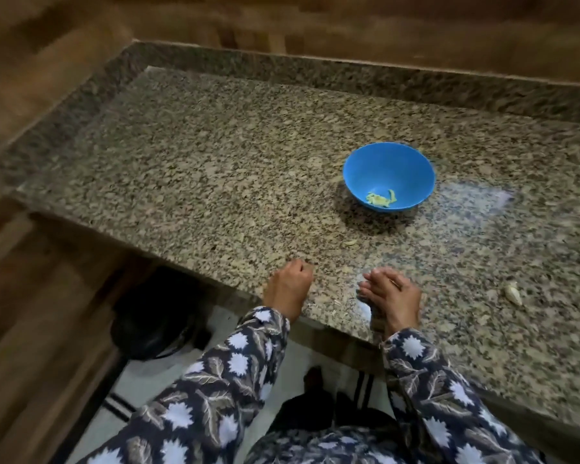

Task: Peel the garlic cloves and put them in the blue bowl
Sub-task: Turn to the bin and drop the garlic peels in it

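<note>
Two hands at near edge of granite counter (215, 169). Left hand (288, 289) curled tight, contents hidden. Right hand (392, 293) blurred, fingers straight, gripping nothing. Blue bowl (389, 162) at one o'clock, yellowish pieces (380, 199) inside. Garlic clove (513, 294) at three o'clock of right hand.

A blue bowl (389, 169) sits right of centre on the speckled granite countertop (198, 162), with pale yellowish garlic pieces (380, 199) in its bottom. At the counter's near edge, lower centre, the left hand (288, 289) is curled, its contents hidden. Beside it the blurred right hand (392, 296) lies with fingers extended. A pale garlic clove (513, 294) lies at the right.
</note>
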### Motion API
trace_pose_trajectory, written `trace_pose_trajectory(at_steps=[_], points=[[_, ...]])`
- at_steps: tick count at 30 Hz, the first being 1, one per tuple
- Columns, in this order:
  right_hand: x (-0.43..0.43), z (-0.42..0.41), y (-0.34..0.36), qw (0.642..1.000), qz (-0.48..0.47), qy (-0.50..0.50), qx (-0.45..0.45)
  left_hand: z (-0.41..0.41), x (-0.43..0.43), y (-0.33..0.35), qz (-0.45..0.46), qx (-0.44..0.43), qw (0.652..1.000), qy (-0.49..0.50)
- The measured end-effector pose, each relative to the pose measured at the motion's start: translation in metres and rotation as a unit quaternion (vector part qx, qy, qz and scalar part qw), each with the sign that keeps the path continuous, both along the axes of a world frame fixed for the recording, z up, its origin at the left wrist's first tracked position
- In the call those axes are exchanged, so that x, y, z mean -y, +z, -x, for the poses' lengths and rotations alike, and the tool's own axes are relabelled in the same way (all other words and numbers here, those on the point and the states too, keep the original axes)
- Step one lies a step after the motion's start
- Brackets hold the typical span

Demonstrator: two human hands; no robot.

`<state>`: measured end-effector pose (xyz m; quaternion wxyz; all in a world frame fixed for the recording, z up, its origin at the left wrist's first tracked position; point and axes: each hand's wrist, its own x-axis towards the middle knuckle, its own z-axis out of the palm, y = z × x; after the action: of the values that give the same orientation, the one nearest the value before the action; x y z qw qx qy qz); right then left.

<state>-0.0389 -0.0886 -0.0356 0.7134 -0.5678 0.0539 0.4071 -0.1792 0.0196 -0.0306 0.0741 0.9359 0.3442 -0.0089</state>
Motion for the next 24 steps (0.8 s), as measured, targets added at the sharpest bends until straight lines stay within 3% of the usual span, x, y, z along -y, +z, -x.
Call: trace_pose_trajectory(at_steps=[2,3,4,5,7,9,10,12,15,19,21,24], points=[[0.002,0.008,0.001,1.000,0.003,0.029,0.002,-0.004,0.006,0.003,0.062,0.057,0.991,0.107],[0.002,0.012,0.003,0.999,0.009,0.044,0.009,-0.004,0.004,0.007,0.137,0.105,0.966,0.192],[0.000,0.018,0.005,0.998,0.017,0.064,0.019,-0.002,0.000,0.011,0.240,0.161,0.916,0.279],[-0.004,0.024,0.007,0.995,0.025,0.091,0.031,0.004,-0.005,0.017,0.358,0.229,0.835,0.351],[-0.017,0.042,0.013,0.987,0.027,0.153,0.051,0.026,-0.016,0.028,0.552,0.381,0.614,0.415],[-0.038,0.066,0.017,0.972,0.023,0.222,0.076,0.060,-0.028,0.035,0.626,0.509,0.409,0.427],[-0.051,0.082,0.019,0.962,0.018,0.261,0.085,0.081,-0.033,0.037,0.629,0.549,0.337,0.434],[-0.077,0.122,0.022,0.939,-0.003,0.336,0.073,0.127,-0.041,0.040,0.597,0.608,0.246,0.462],[-0.120,0.198,0.023,0.898,-0.030,0.438,-0.002,0.210,-0.049,0.040,0.532,0.666,0.167,0.495],[-0.169,0.301,0.018,0.872,-0.041,0.481,-0.075,0.317,-0.058,0.035,0.481,0.714,0.068,0.503],[-0.187,0.347,0.015,0.869,-0.022,0.486,-0.091,0.360,-0.064,0.030,0.462,0.723,0.053,0.511],[-0.205,0.396,0.007,0.871,0.007,0.474,-0.130,0.415,-0.074,0.018,0.442,0.724,0.074,0.524]])
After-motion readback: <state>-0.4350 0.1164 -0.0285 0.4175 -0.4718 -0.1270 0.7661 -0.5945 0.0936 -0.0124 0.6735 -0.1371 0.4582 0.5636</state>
